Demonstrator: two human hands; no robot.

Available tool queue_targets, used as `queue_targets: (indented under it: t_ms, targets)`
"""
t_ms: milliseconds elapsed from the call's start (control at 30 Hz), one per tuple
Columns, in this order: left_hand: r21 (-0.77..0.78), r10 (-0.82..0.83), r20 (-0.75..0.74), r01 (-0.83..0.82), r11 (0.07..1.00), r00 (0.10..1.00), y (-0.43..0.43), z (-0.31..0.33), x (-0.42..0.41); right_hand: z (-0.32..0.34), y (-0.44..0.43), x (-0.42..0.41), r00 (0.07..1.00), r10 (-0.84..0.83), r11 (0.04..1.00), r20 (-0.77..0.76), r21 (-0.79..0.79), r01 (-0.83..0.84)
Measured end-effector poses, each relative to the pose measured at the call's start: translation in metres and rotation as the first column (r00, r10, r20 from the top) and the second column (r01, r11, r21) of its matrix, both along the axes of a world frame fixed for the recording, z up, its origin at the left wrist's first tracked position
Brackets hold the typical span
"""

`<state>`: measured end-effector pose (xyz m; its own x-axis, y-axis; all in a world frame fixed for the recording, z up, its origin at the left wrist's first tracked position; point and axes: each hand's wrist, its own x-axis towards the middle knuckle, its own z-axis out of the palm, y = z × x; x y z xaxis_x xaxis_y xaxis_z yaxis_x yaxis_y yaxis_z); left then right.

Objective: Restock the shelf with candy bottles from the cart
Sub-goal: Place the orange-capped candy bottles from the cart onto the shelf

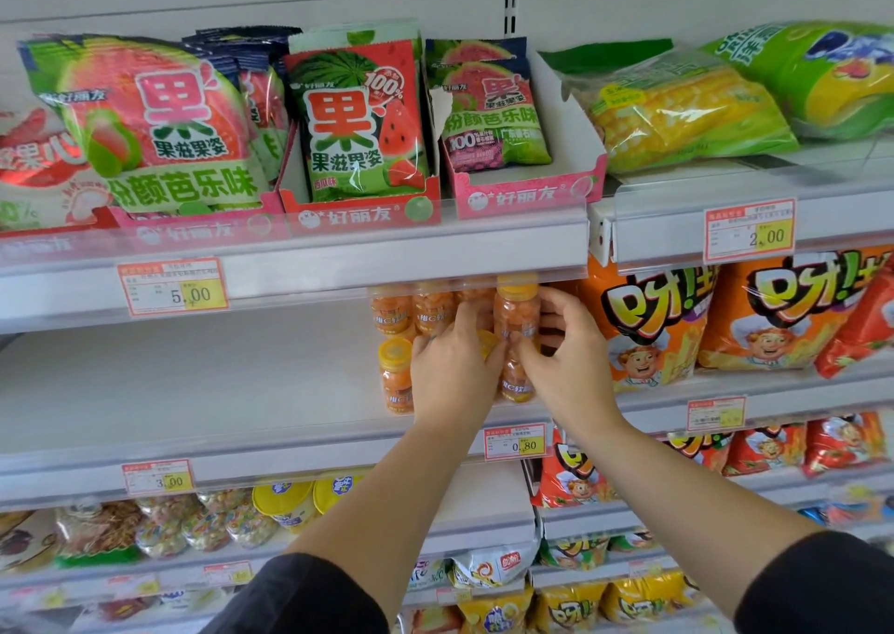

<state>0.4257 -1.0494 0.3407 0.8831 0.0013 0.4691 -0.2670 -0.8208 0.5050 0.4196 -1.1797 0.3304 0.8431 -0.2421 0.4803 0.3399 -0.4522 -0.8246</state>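
Both hands are up at the middle shelf (203, 391), closed around one upright candy bottle (516, 316) with a yellow cap on top and orange candies showing through; its long axis runs straight up and down. The left hand (452, 367) has its fingers curled against the bottle's left side, and the right hand (571, 358) pinches it from the right with thumb and fingertips. This bottle sits on a lower bottle (517, 382), which stands on the shelf. At nine o'clock from it, a back row of bottles (413, 312) stands upright, and a front bottle (396, 374) stands at about eight o'clock, cap up.

The shelf lip (484, 266) above hangs just over the held bottle's cap. At three o'clock, orange snack bags (648, 324) with a cartoon chef crowd close beside the right hand.

Price tags read 0.80 (516, 442) below the hands, 5.00 (173, 287) and 3.00 (158, 477) to the left. Overhead, the watermelon gummy bags (358, 116) read 果滋果姿.
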Motion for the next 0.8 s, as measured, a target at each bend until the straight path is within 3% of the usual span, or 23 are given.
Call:
queue_targets:
  t_ms: [800]
  targets:
    - [0.008, -0.049, 0.069, 0.049, 0.999, 0.996, -0.009, -0.01, 0.004, -0.008, -0.008, 0.0, 0.997, 0.035, 0.996, -0.061, 0.09, -0.03]
